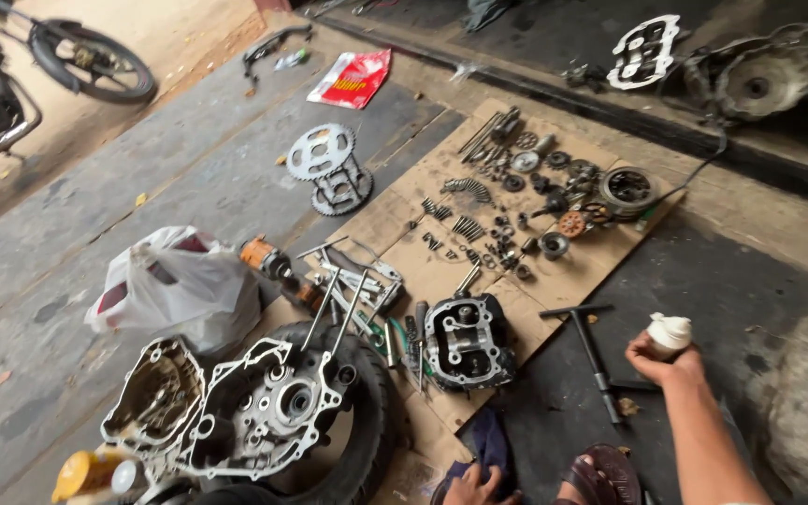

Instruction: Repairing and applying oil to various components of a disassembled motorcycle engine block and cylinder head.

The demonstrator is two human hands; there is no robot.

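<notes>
My right hand (pixel 658 363) wraps a small white bottle (pixel 670 334) over the floor by the T-handle wrench (pixel 591 351)—light, likely slick plastic, best gripped round its body; left hand (pixel 472 487) pinches a dark cloth (pixel 490 444).

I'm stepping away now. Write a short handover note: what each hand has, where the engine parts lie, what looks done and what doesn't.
Right hand: closed around a small white bottle, raised over the floor.
Left hand: resting on a dark cloth at the bottom edge.
Cylinder head sits on the cardboard; T-handle wrench lies beside it. Crankcase halves rest on a tyre.
Done: engine stripped, small parts laid out.
Left: everything still apart.
</notes>
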